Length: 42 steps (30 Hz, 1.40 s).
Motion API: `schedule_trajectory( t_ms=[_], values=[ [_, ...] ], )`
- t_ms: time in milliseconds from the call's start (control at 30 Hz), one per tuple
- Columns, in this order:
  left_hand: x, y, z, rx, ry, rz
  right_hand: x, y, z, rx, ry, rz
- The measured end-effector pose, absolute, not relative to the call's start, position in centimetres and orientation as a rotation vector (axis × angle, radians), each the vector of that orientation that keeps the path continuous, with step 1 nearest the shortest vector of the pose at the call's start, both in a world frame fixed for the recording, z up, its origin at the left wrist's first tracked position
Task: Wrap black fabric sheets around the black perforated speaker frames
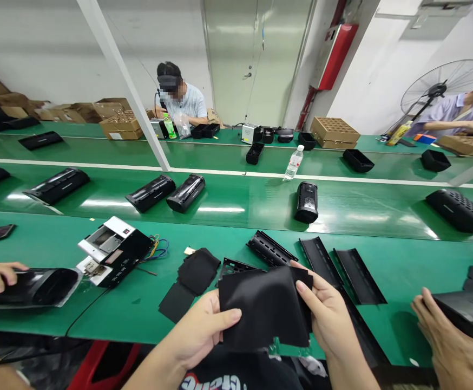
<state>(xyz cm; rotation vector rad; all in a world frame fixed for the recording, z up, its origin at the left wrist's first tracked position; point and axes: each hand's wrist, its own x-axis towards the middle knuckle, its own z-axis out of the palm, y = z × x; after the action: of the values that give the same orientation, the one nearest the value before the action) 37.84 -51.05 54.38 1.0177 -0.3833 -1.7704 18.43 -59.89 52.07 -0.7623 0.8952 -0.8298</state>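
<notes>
Black sheet [265, 309], seemingly thin, light, soft foam, is held above the green desk [135, 319] by the left hand [202, 330] and right hand [328, 319], fingers [303, 287] clamped on its side edges, where it is best gripped.

Left hand [196, 333] down low and centered, left thumb [224, 317] stretched out flat, pointing across at the right hand [328, 319]. Just up and over from the left hand: right fingertips [299, 266] curled over the top, right thumb [306, 290] bent inward. Both wrists [334, 352] angled in, bare forearms [344, 371] rising from the bottom edge. Pretty relaxed pinch on both sides, tbh.
</notes>
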Motion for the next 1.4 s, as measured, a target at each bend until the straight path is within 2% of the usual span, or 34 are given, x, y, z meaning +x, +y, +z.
schedule_trajectory(
  t_ms=[100, 433, 733, 833, 967, 1067, 1167, 1400],
  values=[
    [37.7, -50.8, 54.1, 1.062, -0.396, -1.72, 18.1, -59.7, 51.7, -0.743, 0.924, -0.814],
    [38.8, -49.8, 57.8, 1.023, -0.549, -1.766, 16.8, -57.9, 54.4, -0.71, 0.87, -0.93],
    [39.1, -49.1, 58.6, 1.1, -0.414, -1.737, 16.3, -57.6, 54.4, -0.838, 0.944, -0.942],
    [39.1, -49.2, 58.2, 1.085, -0.383, -1.743, 16.7, -57.7, 54.1, -1.008, 1.049, -0.966],
    [38.2, -49.9, 56.4, 1.092, -0.338, -1.761, 18.3, -57.3, 53.4, -1.641, 1.145, -1.092],
    [37.0, -50.5, 54.5, 1.161, -0.291, -1.738, 20.1, -56.4, 52.1, -2.056, 0.872, -0.852],
    [36.3, -50.6, 53.3, 1.214, -0.282, -1.737, 21.5, -55.6, 50.4, -2.176, 0.812, -0.719],
    [36.2, -50.5, 51.8, 1.28, -0.355, -1.707, 22.2, -55.8, 48.2, -2.104, 0.781, -0.763]
  ],
)
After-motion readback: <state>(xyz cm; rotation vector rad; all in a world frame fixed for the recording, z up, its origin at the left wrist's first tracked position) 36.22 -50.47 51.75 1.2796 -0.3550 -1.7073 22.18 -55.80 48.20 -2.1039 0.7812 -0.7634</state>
